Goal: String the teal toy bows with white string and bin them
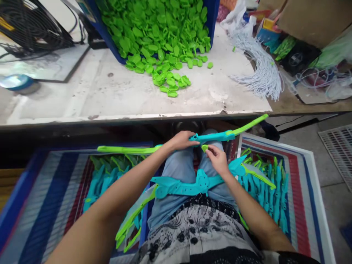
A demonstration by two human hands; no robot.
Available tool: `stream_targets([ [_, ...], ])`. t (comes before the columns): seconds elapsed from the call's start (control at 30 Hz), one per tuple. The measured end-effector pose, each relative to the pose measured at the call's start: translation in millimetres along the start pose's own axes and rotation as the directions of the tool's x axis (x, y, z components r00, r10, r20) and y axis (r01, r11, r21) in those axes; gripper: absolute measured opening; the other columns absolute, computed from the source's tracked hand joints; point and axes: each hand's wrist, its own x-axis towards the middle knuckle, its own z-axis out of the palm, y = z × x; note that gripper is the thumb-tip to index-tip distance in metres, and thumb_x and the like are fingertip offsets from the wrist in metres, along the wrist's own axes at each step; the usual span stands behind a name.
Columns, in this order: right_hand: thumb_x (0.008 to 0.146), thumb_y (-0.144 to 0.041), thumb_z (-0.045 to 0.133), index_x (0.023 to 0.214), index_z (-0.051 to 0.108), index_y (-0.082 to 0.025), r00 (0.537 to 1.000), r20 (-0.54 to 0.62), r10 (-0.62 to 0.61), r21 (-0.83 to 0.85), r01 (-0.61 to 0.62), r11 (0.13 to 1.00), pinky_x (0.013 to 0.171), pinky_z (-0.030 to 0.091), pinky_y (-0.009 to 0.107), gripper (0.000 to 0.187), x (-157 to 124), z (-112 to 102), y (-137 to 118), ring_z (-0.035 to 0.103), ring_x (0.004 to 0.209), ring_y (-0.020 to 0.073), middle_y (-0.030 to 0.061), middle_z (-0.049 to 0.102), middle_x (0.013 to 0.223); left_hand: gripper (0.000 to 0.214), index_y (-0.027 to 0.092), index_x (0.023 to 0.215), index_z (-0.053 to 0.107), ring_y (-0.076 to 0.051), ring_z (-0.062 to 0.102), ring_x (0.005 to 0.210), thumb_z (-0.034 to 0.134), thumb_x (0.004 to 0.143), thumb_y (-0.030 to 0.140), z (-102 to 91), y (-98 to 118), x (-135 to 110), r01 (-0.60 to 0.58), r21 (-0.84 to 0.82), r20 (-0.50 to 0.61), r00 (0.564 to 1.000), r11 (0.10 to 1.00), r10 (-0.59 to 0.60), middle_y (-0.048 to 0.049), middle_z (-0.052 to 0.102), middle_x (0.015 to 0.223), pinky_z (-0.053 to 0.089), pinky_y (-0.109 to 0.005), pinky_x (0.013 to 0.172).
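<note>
- A soft printed cloth [198, 227], black swirls on pale grey, covers the person's middle at the bottom edge of the head view, with pale blue denim knees beyond it
- Across the lap lies a second toy bow [202, 182] of smooth moulded plastic, with a jagged-edged teal middle and thin lime-green limbs curving off either end
- The left hand [181, 140] is closed round the middle of the held toy bow [217, 136], which sits roughly level above the knees, just below the table edge; its teal grip looks hard and glossy, and its lime limbs are long, flat and tapering
- The right hand [218, 158] is curled, thumb and forefinger pinched on a small green piece [204, 147], a rounded flat tab just beneath the bow's grip
- Woven striped sacks [299, 172] stand on either side of the legs, holding more teal-and-lime bows
- On the scuffed white table [110, 95] a tipped blue bin [214, 18] spills a heap of green tabs [167, 73]; a bundle of thin white cords [264, 69] lies to its right
</note>
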Motion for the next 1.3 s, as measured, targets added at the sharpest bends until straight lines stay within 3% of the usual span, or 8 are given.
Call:
stream_targets([
  [0.3,0.080,-0.041,0.059,0.095,0.066,-0.018,0.997,-0.064,-0.043,-0.050,0.040,0.998,0.068,0.052,0.028,0.029,11.5,42.9,10.5,0.064,0.070,0.0166,0.0032,0.070,0.079,0.039,0.017,0.062,0.051,-0.013,0.044,0.061,0.043,0.086,0.047,-13.7,-1.7,11.0,-0.017,-0.177,0.013,1.000,0.984,0.019,-0.0004,0.049,0.060,0.031,-0.026,0.059],
  [0.43,0.083,-0.037,0.055,0.094,0.063,-0.018,0.993,-0.104,-0.055,-0.114,0.043,0.993,0.070,0.051,0.028,0.023,9.7,50.2,8.5,0.064,0.073,0.0169,0.0036,0.070,0.080,0.040,0.016,0.068,0.055,-0.014,0.045,0.063,0.046,0.083,0.053,-16.7,-4.3,10.7,-0.025,-0.228,0.061,0.997,0.973,0.040,-0.0003,0.050,0.063,0.032,-0.026,0.060],
  [0.6,0.079,-0.029,0.058,0.096,0.054,-0.020,0.988,-0.144,-0.050,-0.217,0.018,0.976,0.069,0.048,0.029,0.020,10.6,52.7,6.7,0.063,0.070,0.0177,0.0002,0.066,0.072,0.040,0.016,0.072,0.056,-0.012,0.043,0.061,0.069,0.063,0.053,-14.3,-7.8,12.0,-0.017,-0.133,0.068,0.997,0.991,0.026,0.0030,0.048,0.063,0.027,-0.025,0.057],
  [0.73,0.074,-0.031,0.065,0.098,0.046,-0.021,0.976,-0.218,-0.009,-0.215,-0.039,0.976,0.065,0.046,0.028,0.033,10.9,55.1,11.1,0.059,0.063,0.0161,-0.0061,0.057,0.062,0.039,0.016,0.072,0.056,-0.011,0.040,0.058,0.068,0.065,0.053,-8.9,-8.5,11.2,-0.023,-0.089,0.024,0.999,0.996,0.025,0.0040,0.045,0.061,0.025,-0.024,0.055],
  [0.87,0.070,-0.037,0.069,0.095,0.045,-0.021,0.956,-0.294,0.017,-0.096,-0.047,0.994,0.071,0.049,0.028,0.039,11.4,61.9,20.4,0.061,0.075,0.0160,0.0000,0.062,0.079,0.041,0.015,0.078,0.059,-0.012,0.043,0.061,0.067,0.066,0.053,-6.7,-9.7,9.3,-0.019,-0.101,0.021,1.000,0.995,0.021,0.0031,0.048,0.063,0.027,-0.024,0.056],
  [1.0,0.070,-0.049,0.064,0.084,0.045,-0.022,0.982,-0.111,0.151,0.146,-0.134,0.980,0.066,0.049,0.026,0.036,18.4,65.9,29.5,0.060,0.075,0.0155,0.0005,0.063,0.077,0.040,0.015,0.079,0.060,-0.013,0.045,0.062,0.067,0.067,0.052,-4.5,-12.7,9.4,-0.013,-0.107,0.020,1.000,0.994,0.015,0.0023,0.051,0.064,0.029,-0.023,0.057],
  [1.07,0.069,-0.053,0.062,0.077,0.044,-0.022,0.987,-0.025,0.157,0.169,-0.150,0.974,0.062,0.048,0.025,0.037,23.2,65.0,31.8,0.058,0.069,0.0138,-0.0015,0.061,0.070,0.037,0.015,0.079,0.061,-0.013,0.046,0.063,0.066,0.068,0.050,-2.7,-14.3,10.2,-0.012,-0.098,0.009,1.000,0.995,0.013,0.0021,0.051,0.064,0.029,-0.024,0.057],
  [1.3,0.068,-0.056,0.063,0.064,0.041,-0.022,0.993,-0.058,0.108,0.014,-0.107,0.994,0.049,0.030,0.021,0.041,24.5,58.8,29.4,0.038,0.051,0.0085,-0.0070,0.046,0.051,0.040,0.015,0.088,0.064,-0.017,0.054,0.067,0.066,0.071,0.051,-4.6,-17.2,13.9,-0.009,0.031,-0.003,1.000,0.999,0.009,-0.0020,0.061,0.072,0.031,-0.025,0.058],
])
